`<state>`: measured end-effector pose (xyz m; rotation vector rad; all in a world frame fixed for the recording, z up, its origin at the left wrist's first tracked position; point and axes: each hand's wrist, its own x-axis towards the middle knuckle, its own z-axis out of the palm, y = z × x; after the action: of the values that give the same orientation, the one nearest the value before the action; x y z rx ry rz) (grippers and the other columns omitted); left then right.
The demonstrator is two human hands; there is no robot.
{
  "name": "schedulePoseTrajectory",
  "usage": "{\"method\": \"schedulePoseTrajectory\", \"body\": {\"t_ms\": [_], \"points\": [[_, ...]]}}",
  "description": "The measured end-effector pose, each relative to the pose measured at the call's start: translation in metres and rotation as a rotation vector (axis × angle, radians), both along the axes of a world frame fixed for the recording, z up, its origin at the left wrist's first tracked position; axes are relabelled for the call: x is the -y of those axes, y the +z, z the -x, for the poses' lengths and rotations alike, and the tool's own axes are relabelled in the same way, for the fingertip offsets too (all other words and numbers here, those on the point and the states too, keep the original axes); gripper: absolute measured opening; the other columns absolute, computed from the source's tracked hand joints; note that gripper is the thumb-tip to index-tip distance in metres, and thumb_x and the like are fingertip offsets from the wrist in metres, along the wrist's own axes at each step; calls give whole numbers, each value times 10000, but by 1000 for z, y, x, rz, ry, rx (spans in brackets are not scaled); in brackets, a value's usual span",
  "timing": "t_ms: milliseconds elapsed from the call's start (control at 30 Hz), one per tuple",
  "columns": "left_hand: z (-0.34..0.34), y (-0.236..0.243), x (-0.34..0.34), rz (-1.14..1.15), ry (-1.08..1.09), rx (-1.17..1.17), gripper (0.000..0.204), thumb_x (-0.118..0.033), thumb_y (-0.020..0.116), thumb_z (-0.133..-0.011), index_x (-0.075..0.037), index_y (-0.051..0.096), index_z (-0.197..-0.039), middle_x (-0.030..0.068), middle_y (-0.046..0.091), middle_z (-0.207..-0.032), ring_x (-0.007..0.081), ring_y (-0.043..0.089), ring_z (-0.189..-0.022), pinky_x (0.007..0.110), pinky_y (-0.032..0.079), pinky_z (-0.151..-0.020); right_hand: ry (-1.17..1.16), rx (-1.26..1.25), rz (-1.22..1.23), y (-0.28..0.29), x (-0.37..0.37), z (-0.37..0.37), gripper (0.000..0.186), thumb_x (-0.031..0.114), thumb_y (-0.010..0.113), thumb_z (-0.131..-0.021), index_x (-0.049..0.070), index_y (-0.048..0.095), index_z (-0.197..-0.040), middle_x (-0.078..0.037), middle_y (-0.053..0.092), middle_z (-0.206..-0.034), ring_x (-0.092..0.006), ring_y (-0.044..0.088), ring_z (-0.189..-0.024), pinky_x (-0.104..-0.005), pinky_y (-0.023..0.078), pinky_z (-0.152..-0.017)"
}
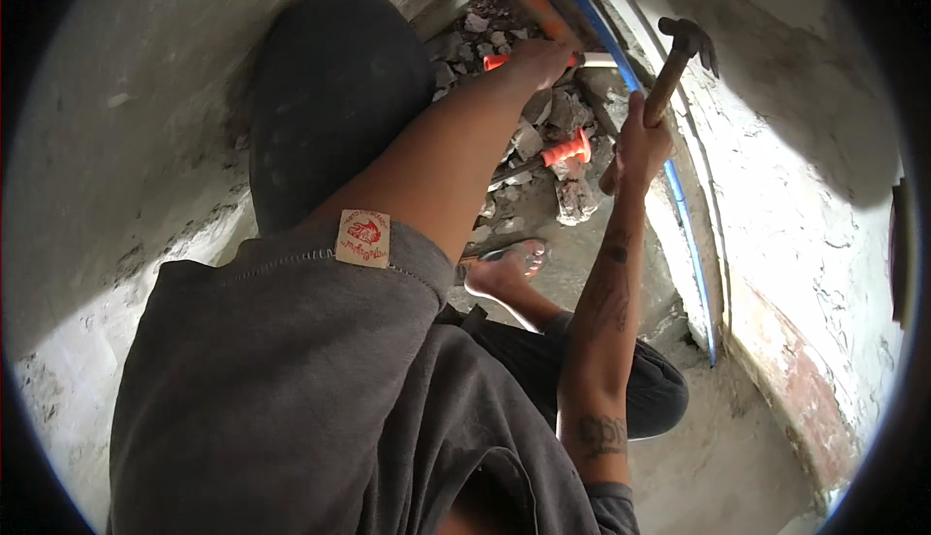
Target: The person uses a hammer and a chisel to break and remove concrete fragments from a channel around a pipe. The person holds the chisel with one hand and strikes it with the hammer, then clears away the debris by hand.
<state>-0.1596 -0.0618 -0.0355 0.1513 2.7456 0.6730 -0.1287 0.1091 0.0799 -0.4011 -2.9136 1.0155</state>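
My right hand (642,145) is wrapped round the wooden handle of a claw hammer (666,87), its dark head raised beside the blue pipe. Further left, my left hand (543,62) is closed round a chisel (495,63). An orange end of its grip sticks out left of the hand, and a pale length shows to the right, reaching toward the wall's foot. The chisel's tip is hard to make out. Below that hand, a second chisel (567,150) with an orange guarded grip lies on the broken rubble (572,113), its dark shaft pointing left.
A long blue pipe (682,207) runs along the base of the rough, sunlit right wall (776,205). A blurred orange bar (536,1) stands at the far end. Grey plaster (126,147) rises on the left. My sandalled foot (511,268) rests on the floor beside the rubble.
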Motion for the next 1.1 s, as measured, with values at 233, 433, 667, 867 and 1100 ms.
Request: {"method": "schedulePoseTrajectory", "body": {"t_ms": [233, 433, 667, 867, 1100], "points": [[24, 9, 10, 24, -98, 322, 456, -155, 494, -877, 28, 418, -1288, 240, 635, -1037, 332, 640, -937, 463, 504, -768, 114, -290, 471, 52, 7, -1, 313, 300, 658, -885, 2, 563, -900, -47, 583, -665, -117, 569, -597, -286, 454, -569], [32, -13, 17, 69, -92, 290, 453, -203, 482, -865, -9, 446, -1273, 224, 644, -1034, 346, 633, -982, 476, 485, -839, -47, -5, 312, -8, 11, -31, 628, 580, 555, -884, 2, 574, -639, -28, 502, -523, -110, 478, -510, -325, 388, -486], [-13, -13, -7, -71, -17, -1, 299, -122, 430, -906, -21, 478, -1183, 230, 644, -1020, 384, 652, -894, 483, 516, -775, -228, 318, 526, -30, -1, -36, 767, 790, 335, -837, 70, 491, -626, -35, 435, -505, -153, 442, -397, -305, 357, -376], [-23, -5, -26, -169, 150, 75, 259, -110, 407, -925, -22, 479, -1157, 233, 640, -1024, 386, 661, -873, 509, 531, -728, -323, 325, 529, -41, -12, -30, 730, 776, 376, -837, 84, 461, -621, -22, 411, -500, -147, 423, -385, -308, 357, -365], [-18, 2, -33, -192, 261, 177, 282, -142, 408, -935, -27, 486, -1181, 228, 642, -1017, 375, 652, -931, 500, 535, -742, -291, 516, 448, -31, -19, -13, 717, 767, 400, -836, 79, 468, -648, -23, 432, -514, -144, 425, -387, -302, 354, -374]]}}
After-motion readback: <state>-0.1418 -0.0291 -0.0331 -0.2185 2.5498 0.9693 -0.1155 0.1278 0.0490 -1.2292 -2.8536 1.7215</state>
